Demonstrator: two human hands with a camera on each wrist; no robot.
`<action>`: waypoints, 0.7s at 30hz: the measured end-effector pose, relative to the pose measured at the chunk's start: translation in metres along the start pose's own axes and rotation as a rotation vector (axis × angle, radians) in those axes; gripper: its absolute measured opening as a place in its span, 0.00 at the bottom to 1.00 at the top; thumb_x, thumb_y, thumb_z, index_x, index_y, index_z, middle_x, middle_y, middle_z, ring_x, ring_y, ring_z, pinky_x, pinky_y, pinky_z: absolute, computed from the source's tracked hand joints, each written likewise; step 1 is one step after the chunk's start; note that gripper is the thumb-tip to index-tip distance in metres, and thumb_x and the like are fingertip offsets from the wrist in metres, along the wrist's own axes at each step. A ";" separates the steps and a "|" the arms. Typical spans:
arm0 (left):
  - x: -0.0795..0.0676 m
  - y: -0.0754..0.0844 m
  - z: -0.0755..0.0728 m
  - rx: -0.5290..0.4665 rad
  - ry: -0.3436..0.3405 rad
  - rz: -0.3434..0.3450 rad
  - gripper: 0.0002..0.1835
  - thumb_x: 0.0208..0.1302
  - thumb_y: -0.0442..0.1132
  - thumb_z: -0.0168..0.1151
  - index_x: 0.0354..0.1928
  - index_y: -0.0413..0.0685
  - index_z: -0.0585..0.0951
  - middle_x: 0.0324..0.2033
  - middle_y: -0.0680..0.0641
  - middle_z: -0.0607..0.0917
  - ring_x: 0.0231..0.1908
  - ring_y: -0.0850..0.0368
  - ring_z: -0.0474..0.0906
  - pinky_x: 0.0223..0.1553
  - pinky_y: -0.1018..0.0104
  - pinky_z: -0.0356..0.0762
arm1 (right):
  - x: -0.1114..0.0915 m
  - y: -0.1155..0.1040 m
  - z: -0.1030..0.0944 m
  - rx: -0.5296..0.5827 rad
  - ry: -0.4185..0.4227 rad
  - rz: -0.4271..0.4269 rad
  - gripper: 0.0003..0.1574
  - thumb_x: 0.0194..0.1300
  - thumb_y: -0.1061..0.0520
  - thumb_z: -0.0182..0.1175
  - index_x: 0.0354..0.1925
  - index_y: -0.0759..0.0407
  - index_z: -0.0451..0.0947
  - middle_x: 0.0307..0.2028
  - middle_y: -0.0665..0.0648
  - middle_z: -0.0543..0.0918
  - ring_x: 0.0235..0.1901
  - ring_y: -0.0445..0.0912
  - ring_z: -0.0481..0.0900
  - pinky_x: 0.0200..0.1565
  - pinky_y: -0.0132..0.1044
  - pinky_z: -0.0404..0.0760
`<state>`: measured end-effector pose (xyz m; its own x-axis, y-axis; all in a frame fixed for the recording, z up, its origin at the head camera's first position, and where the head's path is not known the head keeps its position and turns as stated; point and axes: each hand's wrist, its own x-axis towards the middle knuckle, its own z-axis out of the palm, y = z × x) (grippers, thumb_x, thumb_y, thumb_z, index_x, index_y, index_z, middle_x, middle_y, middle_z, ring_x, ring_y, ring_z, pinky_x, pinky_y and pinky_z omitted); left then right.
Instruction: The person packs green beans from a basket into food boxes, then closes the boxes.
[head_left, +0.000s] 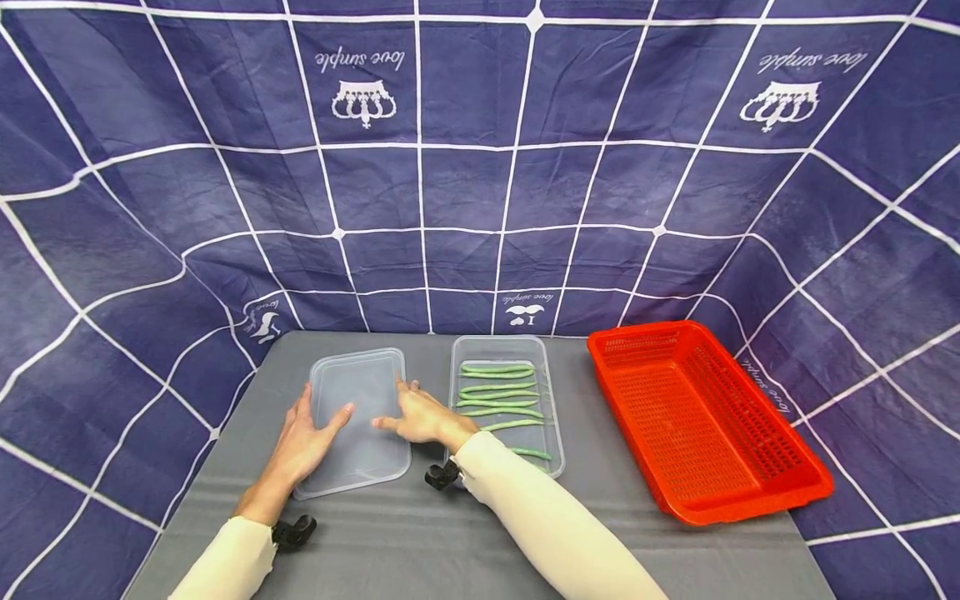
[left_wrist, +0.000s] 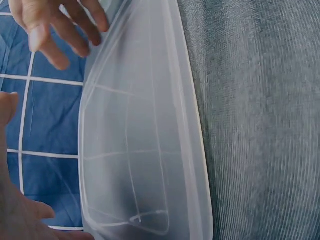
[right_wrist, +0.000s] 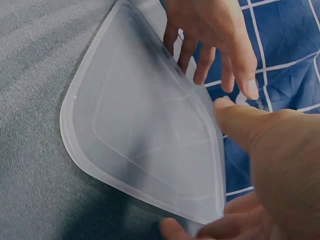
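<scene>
A flat, translucent plastic lid [head_left: 360, 454] with rounded corners lies at the left of the table; whether a box sits under it I cannot tell. My left hand [head_left: 302, 443] is at its left edge, fingers stretched out and thumb over the top. On the opposite side, my right hand [head_left: 426, 415] has its fingers at the right edge, its thumb pointing inward. Both wrist views show the lid [left_wrist: 135, 125] [right_wrist: 145, 115] between the hands, neither visibly gripping it. Partly behind my right forearm, a clear plastic container [head_left: 555, 408] holds several green beans [head_left: 501, 404] laid in rows.
At the right stands a red perforated plastic basket [head_left: 675, 417]. A grey cloth [head_left: 420, 542] covers the table. Blue sheeting with white grid lines [head_left: 472, 192] rises behind it and on both sides. Each wrist wears a black strap mount [head_left: 294, 532].
</scene>
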<state>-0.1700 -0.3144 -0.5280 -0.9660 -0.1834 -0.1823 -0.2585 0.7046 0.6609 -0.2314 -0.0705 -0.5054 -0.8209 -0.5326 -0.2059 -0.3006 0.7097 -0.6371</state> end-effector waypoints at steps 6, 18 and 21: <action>0.002 0.006 0.003 0.027 -0.011 -0.019 0.69 0.81 0.77 0.58 0.96 0.40 0.32 0.90 0.17 0.46 0.89 0.13 0.50 0.88 0.21 0.56 | 0.001 -0.002 0.002 -0.063 -0.049 0.049 0.68 0.81 0.31 0.72 0.94 0.67 0.52 0.92 0.65 0.64 0.93 0.61 0.60 0.93 0.48 0.60; -0.001 0.015 0.000 -0.015 0.091 -0.060 0.69 0.77 0.76 0.66 0.96 0.41 0.42 0.88 0.20 0.60 0.86 0.14 0.60 0.84 0.22 0.66 | 0.001 -0.001 -0.002 0.005 -0.005 0.037 0.62 0.84 0.36 0.71 0.92 0.69 0.56 0.89 0.67 0.70 0.89 0.62 0.70 0.89 0.51 0.71; -0.003 0.017 0.000 -0.023 0.129 -0.070 0.68 0.76 0.75 0.67 0.97 0.43 0.44 0.87 0.19 0.62 0.84 0.13 0.63 0.82 0.22 0.69 | 0.000 -0.001 -0.002 0.056 0.012 0.033 0.60 0.86 0.37 0.68 0.92 0.71 0.56 0.88 0.69 0.71 0.88 0.59 0.71 0.88 0.50 0.71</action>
<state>-0.1710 -0.3017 -0.5165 -0.9380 -0.3196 -0.1343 -0.3241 0.6710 0.6669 -0.2316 -0.0699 -0.5038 -0.8359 -0.5035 -0.2184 -0.2460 0.6995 -0.6709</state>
